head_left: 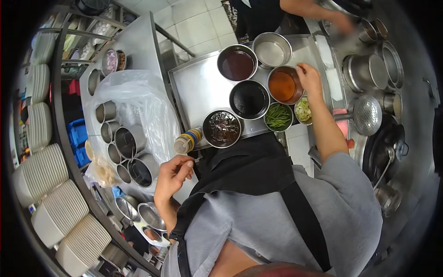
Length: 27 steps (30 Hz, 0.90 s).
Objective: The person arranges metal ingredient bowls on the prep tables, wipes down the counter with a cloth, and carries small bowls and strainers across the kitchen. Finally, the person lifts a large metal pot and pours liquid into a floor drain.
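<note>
My right hand [310, 81] grips the right rim of a round metal pot [282, 85] of orange-brown liquid, thumb and fingers at its edge. My left hand [174, 180] is raised near my apron, fingers curled and thumb tip against them, with nothing visible in it. Just beyond it stands a bottle [188, 141] with a yellow and blue label. Close to the right hand are a small pot of chopped pale green vegetable [303, 111] and a pot of cut green stalks [278, 117]. Other pots hold black liquid [249, 99], dark red liquid [236, 65] and a dark glossy mass [222, 129].
A pot with a pale inside [272, 50] stands at the back of the metal tray [191, 83]. Plastic sheeting [154, 106] and several metal containers lie left. Stacked plates [60, 207] fill a shelf. Right are a perforated ladle [368, 114] and a wok. Another person's arm [318, 11] reaches across behind.
</note>
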Each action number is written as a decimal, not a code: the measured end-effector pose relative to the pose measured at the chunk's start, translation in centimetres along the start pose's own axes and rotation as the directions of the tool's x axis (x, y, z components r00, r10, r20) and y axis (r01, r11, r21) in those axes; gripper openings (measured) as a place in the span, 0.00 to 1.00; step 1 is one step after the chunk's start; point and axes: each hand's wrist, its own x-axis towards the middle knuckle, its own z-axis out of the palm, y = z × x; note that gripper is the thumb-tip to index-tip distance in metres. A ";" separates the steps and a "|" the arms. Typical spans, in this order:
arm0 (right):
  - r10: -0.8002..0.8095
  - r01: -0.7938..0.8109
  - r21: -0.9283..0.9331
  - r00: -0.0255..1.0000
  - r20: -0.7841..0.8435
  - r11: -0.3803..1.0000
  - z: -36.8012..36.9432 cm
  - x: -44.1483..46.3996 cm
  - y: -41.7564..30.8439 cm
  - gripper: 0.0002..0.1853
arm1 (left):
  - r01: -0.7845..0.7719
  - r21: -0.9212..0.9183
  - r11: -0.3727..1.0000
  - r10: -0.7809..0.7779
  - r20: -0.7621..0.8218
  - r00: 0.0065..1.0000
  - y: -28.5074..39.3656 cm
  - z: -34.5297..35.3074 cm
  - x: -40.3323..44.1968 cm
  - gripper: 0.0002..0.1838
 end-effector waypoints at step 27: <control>-0.004 0.014 -0.035 0.965 0.264 0.999 15.9 4.0 -6.3 0.17 | 0.001 -0.183 0.983 -0.066 -0.347 0.935 -4.0 -1.3 -4.4 0.14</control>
